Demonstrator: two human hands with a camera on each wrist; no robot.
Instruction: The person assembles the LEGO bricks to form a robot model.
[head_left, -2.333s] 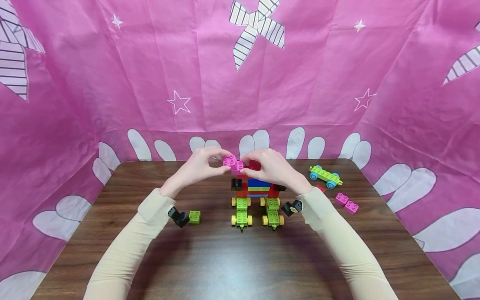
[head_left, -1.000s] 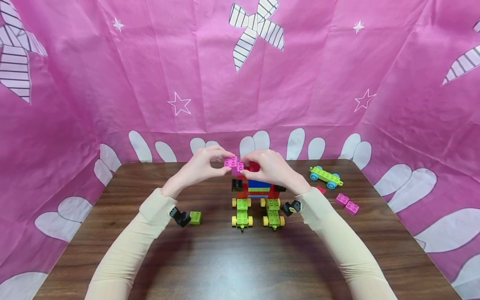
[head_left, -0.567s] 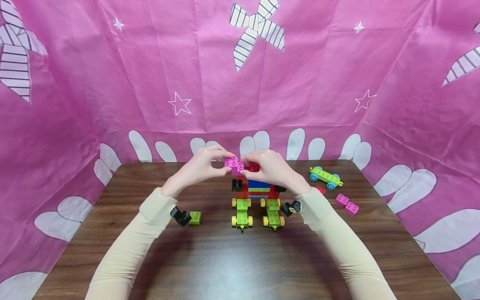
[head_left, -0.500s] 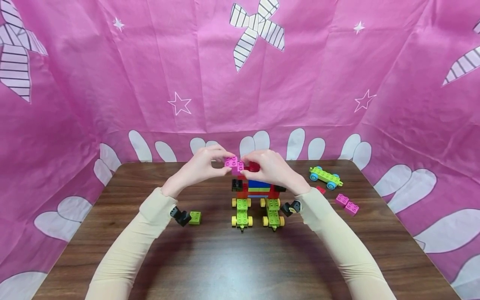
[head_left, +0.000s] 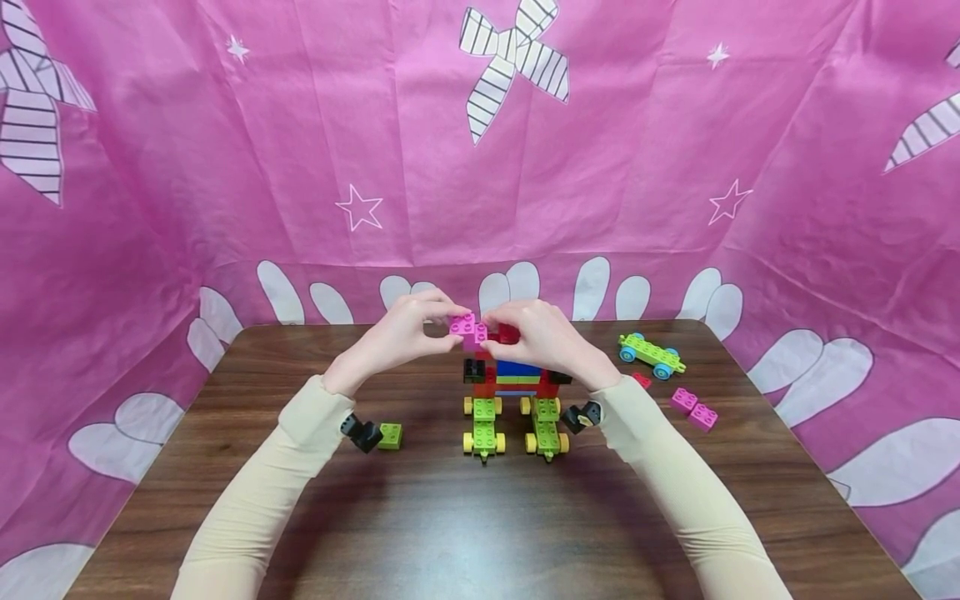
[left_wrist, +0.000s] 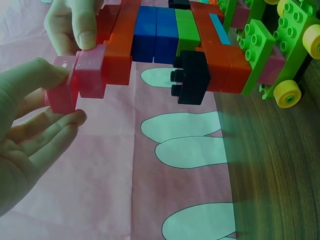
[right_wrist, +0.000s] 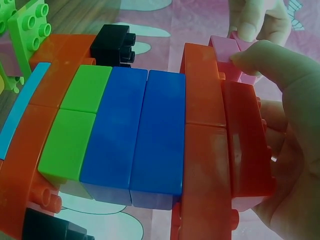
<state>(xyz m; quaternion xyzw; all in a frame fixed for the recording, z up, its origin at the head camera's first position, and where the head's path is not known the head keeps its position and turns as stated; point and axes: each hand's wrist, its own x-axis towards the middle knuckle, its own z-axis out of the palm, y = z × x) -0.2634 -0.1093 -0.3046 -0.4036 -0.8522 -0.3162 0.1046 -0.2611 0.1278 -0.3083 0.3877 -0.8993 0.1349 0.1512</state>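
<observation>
A toy building-brick figure stands on two lime wheeled bases [head_left: 483, 433] with yellow wheels. Its body has blue bricks [right_wrist: 157, 135], lime bricks [left_wrist: 186, 30], red-orange bricks and black side bricks [left_wrist: 194, 77]. At its top left, my left hand [head_left: 405, 331] pinches a pink brick [left_wrist: 62, 90] between thumb and fingers. That brick sits over a second pink brick [left_wrist: 91, 75], offset to the left. My right hand [head_left: 542, 335] grips this lower pink brick between thumb and fingers, beside the red top brick [right_wrist: 247, 140]. The right palm is partly hidden behind the red brick.
To the right on the wooden table [head_left: 465, 533] lie a lime car base [head_left: 651, 352] with blue wheels, a small red piece [head_left: 641, 379] and two pink bricks [head_left: 693, 408]. A lime brick [head_left: 390, 435] lies left. Pink cloth [head_left: 420, 167] hangs behind the table.
The upper pink brick, slightly tilted at first, now lies straighter over the lower one. Both hands keep their place, and the figure stays put.
</observation>
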